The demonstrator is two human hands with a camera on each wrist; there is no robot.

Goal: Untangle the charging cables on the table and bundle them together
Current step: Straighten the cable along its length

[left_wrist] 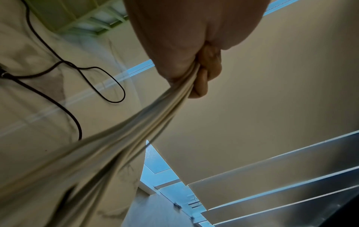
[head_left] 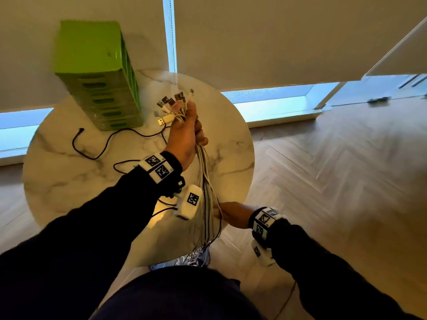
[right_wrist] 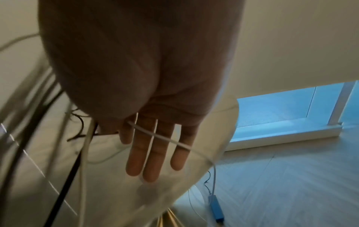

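Note:
My left hand [head_left: 188, 135] is raised over the round marble table [head_left: 57, 172] and grips a bundle of white charging cables [head_left: 205, 176] just below their USB plugs [head_left: 172, 105], which fan out above the fist. In the left wrist view the curled fingers [left_wrist: 204, 79] clamp the cable bundle [left_wrist: 136, 126], which runs down blurred. The strands hang past the table's near edge. My right hand [head_left: 231, 214] is lower, at the hanging strands, fingers [right_wrist: 153, 153] straight, with one thin white cable [right_wrist: 161, 137] lying across them. A black cable [head_left: 92, 144] lies loose on the table.
A tall green drawer tower [head_left: 97, 72] stands at the table's back left. Pale roller blinds hang behind it. Wood floor [head_left: 335, 169] spreads to the right, where a blue connector [right_wrist: 216, 208] lies on a thin lead. A black lead [left_wrist: 64, 67] loops over the tabletop.

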